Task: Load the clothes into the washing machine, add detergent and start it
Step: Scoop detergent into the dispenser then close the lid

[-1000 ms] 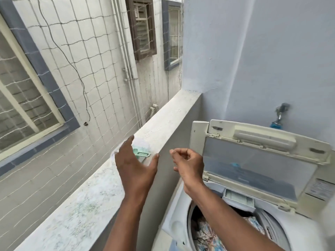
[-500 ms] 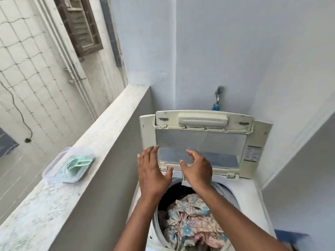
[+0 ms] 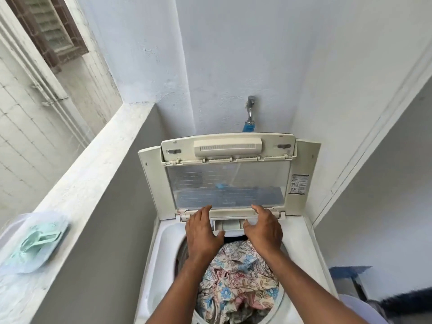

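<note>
Clothes [image 3: 236, 274] fill the drum; upright lid [image 3: 228, 183] blocks behind.

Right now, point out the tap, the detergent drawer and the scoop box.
tap [image 3: 250, 108]: head view, on its metal spout.
detergent drawer [image 3: 228, 224]: head view, on its open tray between the hands.
scoop box [image 3: 35, 242]: head view, on its lid over the green scoop.

washing machine [image 3: 304, 249]: in the corner, ledge wall to its left, walls behind and to its right
lid [image 3: 229, 181]: folded upright at the machine's back
clothes [image 3: 238, 281]: in the drum
detergent drawer [image 3: 230, 224]: at the opening's rear edge, below the lid
left hand [image 3: 202, 232]: just left of the drawer, above the drum
right hand [image 3: 265, 228]: just right of the drawer
tap [image 3: 250, 108]: on the wall behind the lid
container with scoop [image 3: 39, 242]: on the ledge [image 3: 93, 164], left of the machine
</note>
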### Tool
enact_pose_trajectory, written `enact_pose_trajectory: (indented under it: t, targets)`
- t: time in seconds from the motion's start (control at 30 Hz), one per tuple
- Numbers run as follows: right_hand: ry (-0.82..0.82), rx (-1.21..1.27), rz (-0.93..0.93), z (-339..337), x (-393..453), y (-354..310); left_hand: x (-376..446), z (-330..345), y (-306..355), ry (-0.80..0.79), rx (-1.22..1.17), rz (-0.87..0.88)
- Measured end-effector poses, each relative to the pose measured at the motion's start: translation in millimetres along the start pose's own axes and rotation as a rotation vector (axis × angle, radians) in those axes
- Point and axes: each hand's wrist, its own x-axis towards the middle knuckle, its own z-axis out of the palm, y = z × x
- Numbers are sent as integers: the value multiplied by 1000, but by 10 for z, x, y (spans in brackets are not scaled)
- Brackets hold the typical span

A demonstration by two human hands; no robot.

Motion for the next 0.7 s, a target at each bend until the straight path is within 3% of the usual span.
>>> enact_pose_trajectory:
  t: [0.17,0.47,0.7]
  targets:
    - [-61,-3,5,245,123,276,92,290,-41,-65,-8,-133]
    - [-141,109,81,749,233,638,188,610,-215,-40,-115,-336]
    - [-147,127,124,943,201,821,201,757,-324,-49,-153,-357]
